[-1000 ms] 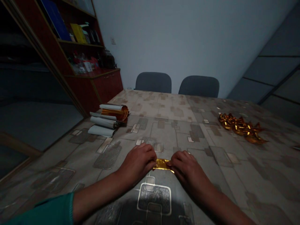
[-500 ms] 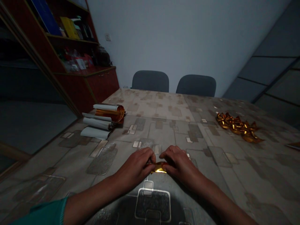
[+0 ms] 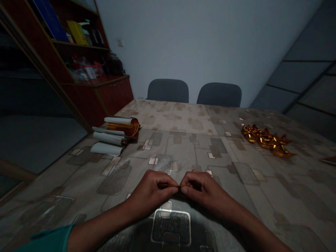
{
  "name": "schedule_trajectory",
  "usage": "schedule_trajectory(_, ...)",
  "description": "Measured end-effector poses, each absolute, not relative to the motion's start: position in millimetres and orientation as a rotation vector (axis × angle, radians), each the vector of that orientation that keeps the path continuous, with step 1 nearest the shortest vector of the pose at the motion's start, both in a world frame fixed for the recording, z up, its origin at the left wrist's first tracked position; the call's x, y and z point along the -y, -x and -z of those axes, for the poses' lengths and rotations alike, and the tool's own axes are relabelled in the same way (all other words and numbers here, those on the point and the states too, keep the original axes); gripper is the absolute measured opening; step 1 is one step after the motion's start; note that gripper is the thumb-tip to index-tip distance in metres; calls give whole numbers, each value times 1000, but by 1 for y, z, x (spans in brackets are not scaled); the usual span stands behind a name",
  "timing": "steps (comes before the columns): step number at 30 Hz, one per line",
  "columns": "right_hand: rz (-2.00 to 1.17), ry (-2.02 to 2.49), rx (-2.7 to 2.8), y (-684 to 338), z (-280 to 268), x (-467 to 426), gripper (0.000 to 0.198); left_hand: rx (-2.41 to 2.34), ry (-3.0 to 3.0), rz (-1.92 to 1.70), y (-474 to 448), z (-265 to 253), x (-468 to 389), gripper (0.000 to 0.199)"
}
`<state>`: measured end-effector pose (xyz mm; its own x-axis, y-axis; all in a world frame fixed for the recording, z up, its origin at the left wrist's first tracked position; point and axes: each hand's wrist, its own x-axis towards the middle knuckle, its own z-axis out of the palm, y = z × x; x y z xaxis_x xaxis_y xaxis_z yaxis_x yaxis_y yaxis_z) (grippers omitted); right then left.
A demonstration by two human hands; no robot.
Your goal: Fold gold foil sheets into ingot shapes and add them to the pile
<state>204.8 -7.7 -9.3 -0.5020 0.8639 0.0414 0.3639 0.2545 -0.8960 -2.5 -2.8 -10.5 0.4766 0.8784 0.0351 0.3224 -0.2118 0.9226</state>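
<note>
My left hand [image 3: 154, 188] and my right hand [image 3: 202, 188] meet low over the patterned table, thumbs and forefingers pinched tip to tip. Between the fingertips is a small piece of gold foil paper [image 3: 180, 188]; only a thin dark sliver of it shows, the rest being hidden by the fingers. To the far right lies a group of shiny folded gold foil ingots [image 3: 265, 140]. A bundle of curled sheets, gold on one face and pale on the other, makes up the foil paper stack [image 3: 115, 134] at the left.
A patterned cloth covers the table [image 3: 173, 117]. Two grey chairs [image 3: 168, 90] stand behind it, against the wall. A red-brown cabinet [image 3: 115, 94] with items on its shelves is at the back left. A flat dark object [image 3: 330, 160] lies at the right edge.
The gold foil's bright face, visible between the hands before, is now mostly out of sight. Both hands have closed toward each other, their fingertips now almost touching.
</note>
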Motion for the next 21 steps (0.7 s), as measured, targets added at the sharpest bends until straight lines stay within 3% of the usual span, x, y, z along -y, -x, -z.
schedule_trajectory(4,-1285,1088,1923,-205,11,8,21,-1007,-1517,-674,3,16,0,17)
schedule_trajectory(10,-1541,1093,1653,-213,16,4,30,-893,-1140,-709,5,20,-3,43)
schedule_trajectory(21,-1557,1108,1602,-208,17,9,30,-1030,-1191,-758,-1,16,4,26)
